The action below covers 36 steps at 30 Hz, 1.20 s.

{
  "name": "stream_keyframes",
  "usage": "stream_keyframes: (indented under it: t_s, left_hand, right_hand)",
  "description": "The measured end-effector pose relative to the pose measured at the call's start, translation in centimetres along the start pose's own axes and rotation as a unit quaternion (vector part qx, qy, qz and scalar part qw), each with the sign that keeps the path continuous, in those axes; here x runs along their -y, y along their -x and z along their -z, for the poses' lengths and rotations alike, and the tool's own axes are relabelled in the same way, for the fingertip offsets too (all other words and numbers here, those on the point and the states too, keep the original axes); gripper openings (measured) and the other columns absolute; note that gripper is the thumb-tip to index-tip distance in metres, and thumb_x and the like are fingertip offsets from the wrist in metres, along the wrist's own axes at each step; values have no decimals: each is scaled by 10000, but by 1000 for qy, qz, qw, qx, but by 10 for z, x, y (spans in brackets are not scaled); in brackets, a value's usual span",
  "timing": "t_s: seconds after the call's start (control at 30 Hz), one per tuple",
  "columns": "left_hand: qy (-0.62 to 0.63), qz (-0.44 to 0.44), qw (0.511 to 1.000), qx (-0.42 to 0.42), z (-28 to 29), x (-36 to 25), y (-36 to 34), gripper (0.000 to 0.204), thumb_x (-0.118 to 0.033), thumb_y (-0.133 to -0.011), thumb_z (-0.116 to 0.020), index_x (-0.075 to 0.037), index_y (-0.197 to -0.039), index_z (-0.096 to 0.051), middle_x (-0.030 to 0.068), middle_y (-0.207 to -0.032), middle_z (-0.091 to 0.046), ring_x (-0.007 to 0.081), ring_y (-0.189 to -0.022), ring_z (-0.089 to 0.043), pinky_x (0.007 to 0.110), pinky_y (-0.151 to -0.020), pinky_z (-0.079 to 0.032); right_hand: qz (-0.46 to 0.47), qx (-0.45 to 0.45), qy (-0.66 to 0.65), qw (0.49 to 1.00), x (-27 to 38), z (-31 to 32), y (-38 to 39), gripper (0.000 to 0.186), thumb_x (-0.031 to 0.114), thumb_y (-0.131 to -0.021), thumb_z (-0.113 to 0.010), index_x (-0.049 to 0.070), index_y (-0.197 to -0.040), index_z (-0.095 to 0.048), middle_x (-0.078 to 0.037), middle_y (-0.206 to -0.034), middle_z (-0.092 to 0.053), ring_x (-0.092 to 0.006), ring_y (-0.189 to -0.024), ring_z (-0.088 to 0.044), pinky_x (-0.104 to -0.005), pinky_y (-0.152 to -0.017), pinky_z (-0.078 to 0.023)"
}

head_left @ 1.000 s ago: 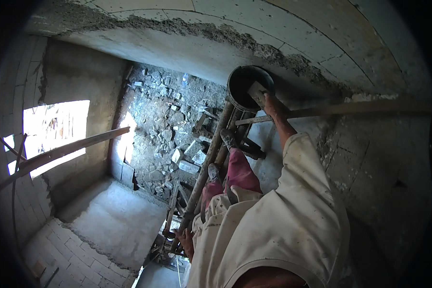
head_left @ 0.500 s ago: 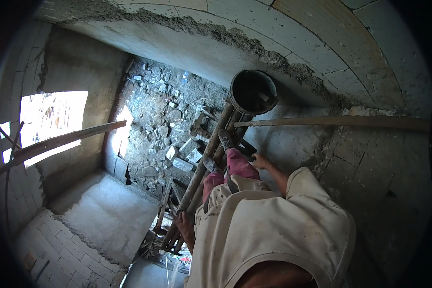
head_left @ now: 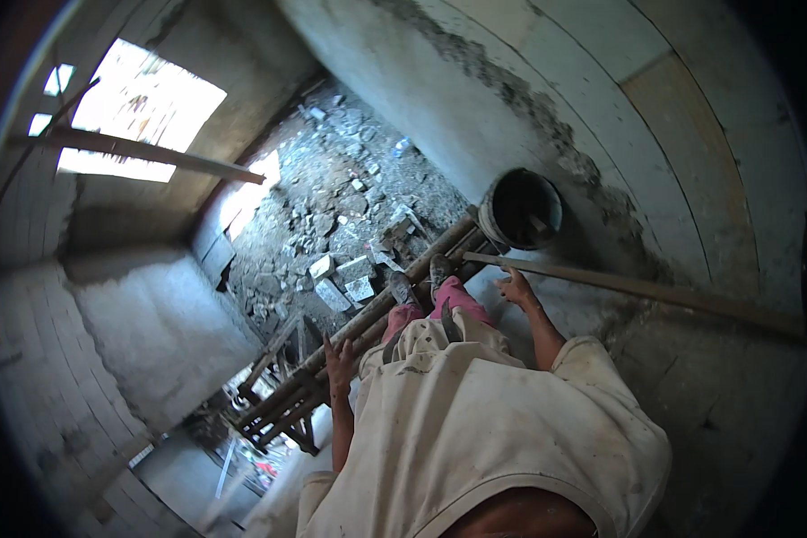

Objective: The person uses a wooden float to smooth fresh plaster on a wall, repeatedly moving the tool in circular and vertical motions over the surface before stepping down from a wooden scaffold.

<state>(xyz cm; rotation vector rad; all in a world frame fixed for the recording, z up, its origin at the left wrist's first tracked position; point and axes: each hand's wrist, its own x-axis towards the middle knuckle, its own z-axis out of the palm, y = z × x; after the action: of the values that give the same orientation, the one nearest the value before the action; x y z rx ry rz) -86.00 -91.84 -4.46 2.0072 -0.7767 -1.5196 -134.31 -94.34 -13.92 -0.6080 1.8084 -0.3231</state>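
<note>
I am standing on a scaffold of round wooden poles (head_left: 365, 316), with both dirty shoes (head_left: 402, 290) on it. My left hand (head_left: 339, 366) is above the poles beside my leg, its fingers stretched apart with nothing in them. Out to the right, my right hand (head_left: 515, 288) hangs empty with fingers extended, just below a long wooden plank (head_left: 592, 277) in the picture; whether it touches the plank I cannot tell. A dark round bucket (head_left: 489, 221) stands at the far end of the poles against the wall. Something pale, partly visible, lies inside it.
Below lies a rubble-strewn floor (head_left: 318, 215) with several pale blocks (head_left: 333, 295). A plastered wall (head_left: 403, 99) rises on the right side. Another plank (head_left: 166, 155) juts across near the bright window opening (head_left: 143, 99) on the left.
My view has turned, so the room appears rotated. The left hand has lifted from beside the poles with fingers spread. My right hand has risen from beside my leg toward the plank and bucket.
</note>
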Motion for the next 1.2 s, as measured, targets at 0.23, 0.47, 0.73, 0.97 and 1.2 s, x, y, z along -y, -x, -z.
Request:
stream_keyframes:
  t_s: [0.23, 0.47, 0.73, 0.97, 1.2]
  left_hand:
    - [16, -7, 995, -100, 40, 40, 19, 741, -286, -929, -590, -96, -1496, -152, 205, -1248, -545, 249, -1139, -522, 347, -957, -415]
    - [-3, 197, 969, -150, 25, 154, 86, 576, -486, -878, -574, -35, -1236, -552, 142, -1115, -644, 230, -1037, -589, 362, -878, -448]
    - [-219, 308, 923, 70, -119, 69, 86, 732, -716, -778, -485, -81, -1091, -673, 170, -1125, -648, 349, -1092, -586, 523, -979, -359]
    - [-102, 289, 940, 151, -143, 85, 92, 454, -495, -874, -531, -127, -1089, -686, 162, -1238, -589, 379, -1137, -540, 481, -976, -396]
    - [-149, 140, 977, -61, -155, 98, 141, 400, -419, -854, -603, -68, -1018, -704, 155, -1224, -591, 361, -1127, -523, 435, -973, -419]
  right_hand:
    - [107, 15, 127, 986, -41, -54, -24, 550, 213, -862, -640, 54, -1350, -443, -126, -961, -645, -191, -755, -637, -317, -650, -527]
    - [156, 82, 279, 944, -9, -30, -23, 486, 242, -810, -660, 37, -1236, -545, -192, -1107, -634, -303, -966, -633, -384, -846, -493]
    - [151, 64, 378, 911, 79, 31, -91, 483, 224, -780, -672, 70, -1223, -557, -198, -1030, -658, -309, -952, -646, -409, -820, -494]
    - [166, 163, 380, 895, 108, -23, -89, 461, 197, -811, -638, 38, -1235, -550, -204, -1085, -648, -303, -1004, -639, -388, -844, -497]
    - [147, 249, 358, 888, 139, -59, -71, 466, 178, -847, -617, 13, -1269, -508, -186, -1130, -621, -242, -956, -640, -341, -760, -545]
